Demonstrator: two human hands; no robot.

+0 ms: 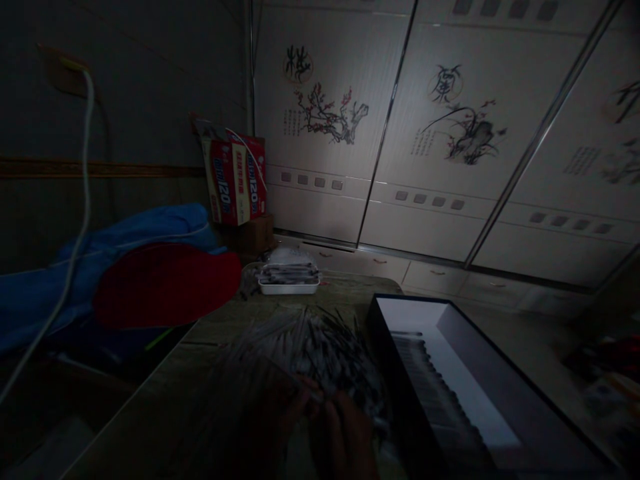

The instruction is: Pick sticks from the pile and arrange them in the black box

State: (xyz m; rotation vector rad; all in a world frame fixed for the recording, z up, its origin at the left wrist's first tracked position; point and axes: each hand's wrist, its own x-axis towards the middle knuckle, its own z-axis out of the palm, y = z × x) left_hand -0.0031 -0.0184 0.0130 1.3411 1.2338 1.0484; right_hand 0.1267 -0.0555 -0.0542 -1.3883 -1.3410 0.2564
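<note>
Both hands [320,420] pinching thin sticks [310,347]

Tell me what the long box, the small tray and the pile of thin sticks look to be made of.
Long box: likely cardboard, matte dark outside, white lining, sharp folded edges.
Small tray: probably plastic or foam, smooth white with rounded corners.
Pile of thin sticks: too dim to tell; slim, pale and dark, possibly wrapped in clear film that glints.

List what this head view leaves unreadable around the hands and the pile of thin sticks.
- Left hand: lost in shadow; grip unclear.
- Right hand: dark, cut off by the bottom edge; fingers indistinct.
- Pile of thin sticks: too dim and blurred to identify.
- Black box: contents in shadow.
- White tray: contents too small.
</note>
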